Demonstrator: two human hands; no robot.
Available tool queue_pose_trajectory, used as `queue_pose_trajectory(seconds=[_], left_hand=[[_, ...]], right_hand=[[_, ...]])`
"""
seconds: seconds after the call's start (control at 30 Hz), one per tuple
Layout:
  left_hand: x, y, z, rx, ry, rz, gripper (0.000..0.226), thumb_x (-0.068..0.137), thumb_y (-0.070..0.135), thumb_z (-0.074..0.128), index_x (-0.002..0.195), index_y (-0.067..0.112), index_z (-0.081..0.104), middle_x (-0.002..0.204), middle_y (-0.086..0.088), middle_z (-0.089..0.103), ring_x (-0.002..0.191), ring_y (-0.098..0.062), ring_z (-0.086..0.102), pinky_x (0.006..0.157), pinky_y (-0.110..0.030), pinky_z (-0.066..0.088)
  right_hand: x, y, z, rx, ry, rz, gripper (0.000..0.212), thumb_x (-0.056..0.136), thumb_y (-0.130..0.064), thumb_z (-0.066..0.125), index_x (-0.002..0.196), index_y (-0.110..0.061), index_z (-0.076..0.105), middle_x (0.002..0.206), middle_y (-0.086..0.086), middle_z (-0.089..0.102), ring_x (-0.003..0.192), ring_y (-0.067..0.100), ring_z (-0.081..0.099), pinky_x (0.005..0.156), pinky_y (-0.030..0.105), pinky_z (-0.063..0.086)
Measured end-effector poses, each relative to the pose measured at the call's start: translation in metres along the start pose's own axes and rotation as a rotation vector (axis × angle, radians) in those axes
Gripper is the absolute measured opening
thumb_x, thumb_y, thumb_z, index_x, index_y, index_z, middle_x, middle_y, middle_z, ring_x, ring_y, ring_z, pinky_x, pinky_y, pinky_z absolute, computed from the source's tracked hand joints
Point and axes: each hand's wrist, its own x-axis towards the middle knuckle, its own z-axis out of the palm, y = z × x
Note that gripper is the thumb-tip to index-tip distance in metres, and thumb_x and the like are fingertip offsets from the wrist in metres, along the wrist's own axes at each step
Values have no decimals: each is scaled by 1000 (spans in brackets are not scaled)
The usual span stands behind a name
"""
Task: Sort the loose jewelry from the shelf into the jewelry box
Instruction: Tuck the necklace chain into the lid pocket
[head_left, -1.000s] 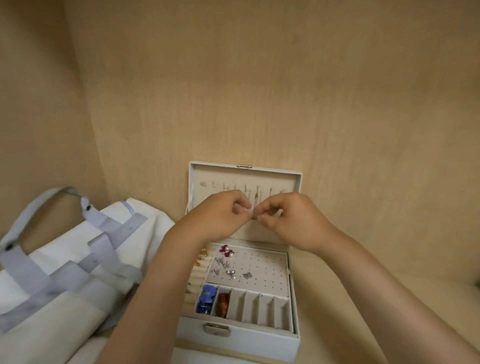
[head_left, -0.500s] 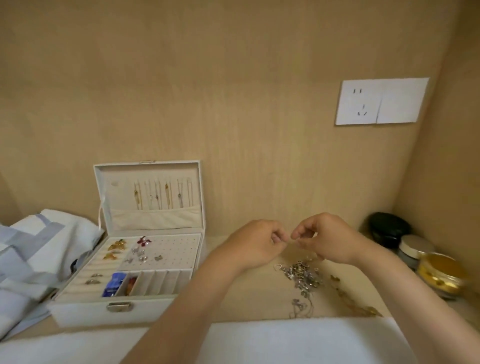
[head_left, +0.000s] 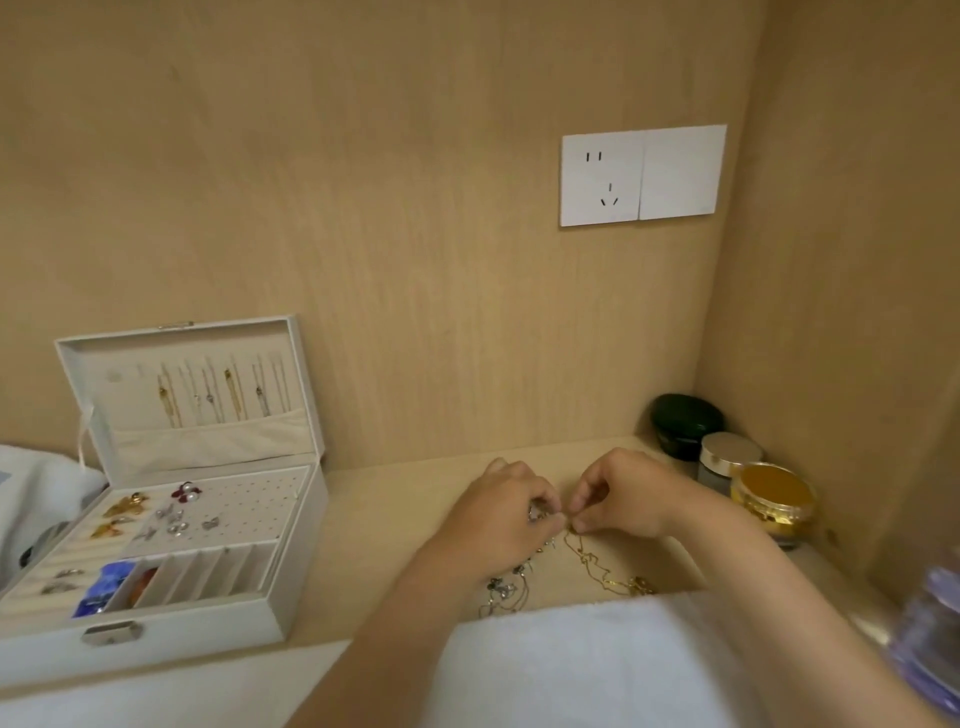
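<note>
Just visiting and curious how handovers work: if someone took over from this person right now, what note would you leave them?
Left hand: pinching a silver piece. Right hand: pinching one end of the gold chain.
Rest of that chain and a silver tangle lie on the shelf by the wrists. Jewelry box stands open, far left.
Done: necklaces hang in the lid; earrings and rings sit in the tray.
Left: both loose lots go into the box.

One jewelry box (head_left: 208, 642), three jars (head_left: 685, 423) (head_left: 727, 460) (head_left: 774, 501) — two hands (head_left: 501, 519) (head_left: 626, 499)
</note>
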Motion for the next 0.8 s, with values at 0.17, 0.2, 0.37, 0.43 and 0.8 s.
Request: queue_pose_trajectory(seconds=[0.17,0.2,0.37,0.43,0.8], left_hand=[[-4,-13,-1,13,20,1,14,88,43,66,100,36,67,103,16,57,106,-7,42,96,-30,40],[-5,-15,-1,13,31,4,13,87,42,67,100,37,68,103,17,56,106,-6,41,97,-29,40],[-5,-14,-4,-25,71,-11,10,89,37,65,98,39,68,103,20,55,108,-4,41,98,-29,38],[-5,-11,-8,-81,78,-33,8,90,34,65,95,40,67,102,19,59,106,-3,45,95,-26,39],[1,14,-43,-800,8,-244,15,87,14,74,100,17,66,81,0,76,69,-13,64,55,-16,46]], right_hand=[[4,3,7,-27,4,15,2,80,-26,79,80,-28,78,78,-15,71,83,1,62,82,25,52],[5,3,8,-35,3,14,4,82,-26,77,79,-28,78,79,-14,72,83,2,63,82,26,53],[8,7,13,-57,-47,0,11,85,-30,66,80,-24,74,81,-9,72,82,8,65,81,29,56],[7,5,13,14,-17,-36,12,88,-28,66,83,-21,74,83,-6,73,79,6,64,77,24,53],[-4,-20,-1,812,42,-218,19,101,-14,55,86,-10,67,68,-3,67,64,7,58,62,20,43]])
